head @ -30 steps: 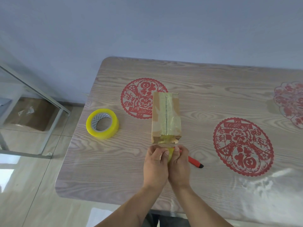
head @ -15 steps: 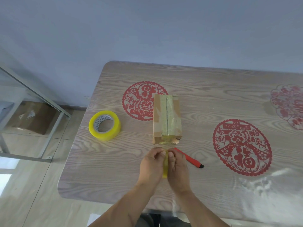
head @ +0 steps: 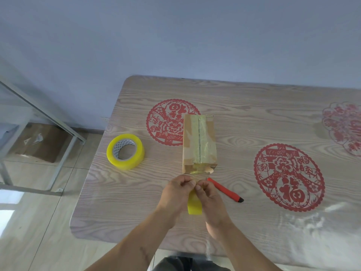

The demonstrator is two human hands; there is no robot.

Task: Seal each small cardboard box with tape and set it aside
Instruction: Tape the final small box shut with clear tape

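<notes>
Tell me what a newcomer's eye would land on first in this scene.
Both hands, left hand and right hand, pinch a yellow tape strip at the table's near edge. Just beyond them lies the taped cardboard box, with the yellow tape roll to its left and a red cutter at right.

One taped brown cardboard box (head: 199, 143); one yellow tape roll (head: 126, 151); one yellow tape strip (head: 194, 205); one red utility knife (head: 224, 189); three red paper-cut designs, one wood-grain table (head: 136, 202); two hands.
</notes>
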